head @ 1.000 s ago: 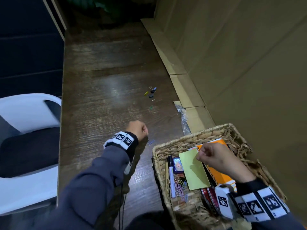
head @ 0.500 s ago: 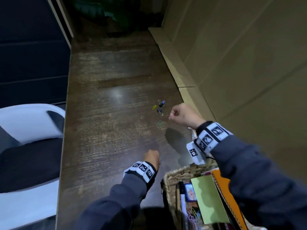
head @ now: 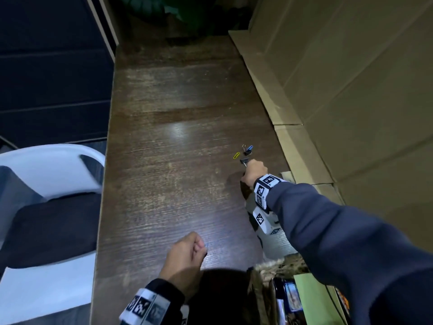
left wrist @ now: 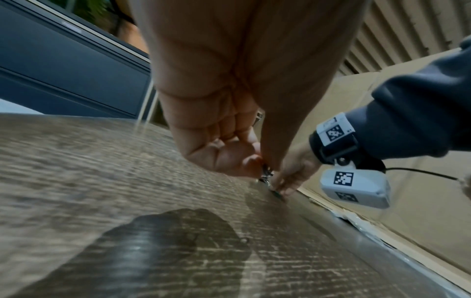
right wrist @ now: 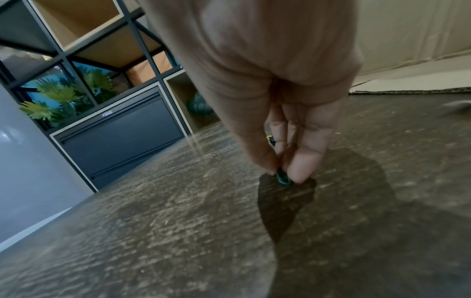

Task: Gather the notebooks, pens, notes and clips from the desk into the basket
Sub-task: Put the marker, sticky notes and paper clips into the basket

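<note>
While left hand (head: 187,255) hovers, right hand (head: 254,171) pinches green clip (right wrist: 282,178) — on desk (head: 175,160).

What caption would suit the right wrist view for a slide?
Right hand pinches a green paper clip at the wooden desk surface, with a shelf unit behind.

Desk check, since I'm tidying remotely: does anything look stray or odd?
A few clips lie scattered loose near the cardboard wall, outside the basket. The right hand pinches a green paper clip off the desk. Nothing looks damaged.
</note>
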Demonstrator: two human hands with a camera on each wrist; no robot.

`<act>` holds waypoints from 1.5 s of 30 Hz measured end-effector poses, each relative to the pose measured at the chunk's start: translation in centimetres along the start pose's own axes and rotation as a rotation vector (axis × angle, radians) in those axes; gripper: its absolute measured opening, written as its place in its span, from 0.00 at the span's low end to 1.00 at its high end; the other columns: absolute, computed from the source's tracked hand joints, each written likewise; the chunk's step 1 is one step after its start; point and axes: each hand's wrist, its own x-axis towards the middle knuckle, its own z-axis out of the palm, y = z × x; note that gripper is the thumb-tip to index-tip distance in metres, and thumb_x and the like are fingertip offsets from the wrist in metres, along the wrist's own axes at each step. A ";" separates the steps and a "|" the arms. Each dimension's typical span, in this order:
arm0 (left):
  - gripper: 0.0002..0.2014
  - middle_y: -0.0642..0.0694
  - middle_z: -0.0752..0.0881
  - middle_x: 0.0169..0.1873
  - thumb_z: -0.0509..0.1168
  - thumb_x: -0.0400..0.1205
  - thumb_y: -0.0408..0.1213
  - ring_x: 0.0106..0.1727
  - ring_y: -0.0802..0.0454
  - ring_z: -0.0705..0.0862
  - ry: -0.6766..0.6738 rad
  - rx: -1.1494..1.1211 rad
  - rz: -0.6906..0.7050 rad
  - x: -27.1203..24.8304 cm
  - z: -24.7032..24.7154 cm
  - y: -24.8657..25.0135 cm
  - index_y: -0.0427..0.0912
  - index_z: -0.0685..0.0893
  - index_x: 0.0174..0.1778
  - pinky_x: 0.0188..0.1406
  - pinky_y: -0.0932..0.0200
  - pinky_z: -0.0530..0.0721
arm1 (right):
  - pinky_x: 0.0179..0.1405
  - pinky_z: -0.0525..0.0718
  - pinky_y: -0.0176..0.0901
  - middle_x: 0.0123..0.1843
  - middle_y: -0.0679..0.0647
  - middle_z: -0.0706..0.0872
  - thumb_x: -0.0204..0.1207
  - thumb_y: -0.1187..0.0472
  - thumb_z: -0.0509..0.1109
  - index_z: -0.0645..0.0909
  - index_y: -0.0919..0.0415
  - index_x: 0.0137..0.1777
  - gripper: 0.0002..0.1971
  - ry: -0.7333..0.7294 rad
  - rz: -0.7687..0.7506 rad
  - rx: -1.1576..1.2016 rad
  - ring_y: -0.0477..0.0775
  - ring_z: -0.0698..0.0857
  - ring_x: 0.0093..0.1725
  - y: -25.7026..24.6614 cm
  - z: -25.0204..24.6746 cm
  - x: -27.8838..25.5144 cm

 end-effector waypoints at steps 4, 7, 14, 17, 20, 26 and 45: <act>0.08 0.46 0.86 0.30 0.69 0.77 0.35 0.38 0.63 0.81 0.036 -0.064 -0.032 -1.4 -0.6 -0.2 0.49 0.79 0.34 0.30 0.77 0.73 | 0.53 0.85 0.47 0.60 0.63 0.87 0.71 0.66 0.73 0.82 0.67 0.57 0.14 -0.045 -0.019 -0.085 0.63 0.86 0.60 0.4 0.1 -0.5; 0.08 0.45 0.87 0.32 0.68 0.78 0.33 0.36 0.64 0.82 0.038 -0.054 -0.017 -2.0 -0.4 0.1 0.50 0.79 0.37 0.30 0.78 0.73 | 0.52 0.84 0.46 0.59 0.62 0.88 0.70 0.65 0.74 0.83 0.68 0.56 0.14 -0.081 -0.071 -0.132 0.62 0.87 0.58 0.9 -1.1 -1.9; 0.10 0.47 0.92 0.45 0.62 0.79 0.37 0.48 0.49 0.89 0.021 0.057 0.040 -2.5 0.6 3.0 0.43 0.88 0.49 0.44 0.64 0.77 | 0.48 0.90 0.48 0.41 0.59 0.92 0.70 0.65 0.66 0.87 0.58 0.38 0.08 -0.014 -0.276 0.152 0.60 0.91 0.40 4.4 -8.6 -11.2; 0.12 0.46 0.93 0.43 0.61 0.78 0.41 0.46 0.48 0.91 0.009 0.037 0.070 -2.7 0.9 4.9 0.44 0.88 0.49 0.48 0.59 0.83 | 0.46 0.84 0.42 0.35 0.51 0.89 0.70 0.66 0.68 0.88 0.60 0.40 0.07 -0.002 -0.374 0.208 0.53 0.88 0.40 8.5 -10.0 -17.8; 0.06 0.48 0.91 0.38 0.66 0.80 0.35 0.40 0.52 0.89 -0.017 0.063 0.118 -3.0 1.4 7.1 0.46 0.88 0.48 0.40 0.66 0.79 | 0.40 0.81 0.38 0.33 0.50 0.88 0.71 0.67 0.70 0.88 0.61 0.40 0.06 -0.128 -0.382 0.198 0.46 0.84 0.35 12.9 -7.9 -22.7; 0.03 0.51 0.87 0.31 0.73 0.75 0.37 0.33 0.58 0.84 -0.103 0.062 0.290 -5.0 1.9 12.7 0.45 0.90 0.42 0.34 0.81 0.74 | 0.40 0.82 0.41 0.40 0.60 0.92 0.69 0.69 0.68 0.88 0.67 0.37 0.07 -0.360 -0.343 0.041 0.54 0.89 0.41 18.1 0.7 -25.8; 0.05 0.40 0.87 0.41 0.65 0.77 0.29 0.52 0.40 0.88 -0.684 0.812 0.427 -7.2 12.3 17.8 0.37 0.86 0.41 0.48 0.52 0.86 | 0.39 0.74 0.38 0.42 0.61 0.91 0.71 0.65 0.73 0.88 0.67 0.42 0.05 -0.047 -0.145 0.264 0.55 0.84 0.40 23.6 -1.7 -28.0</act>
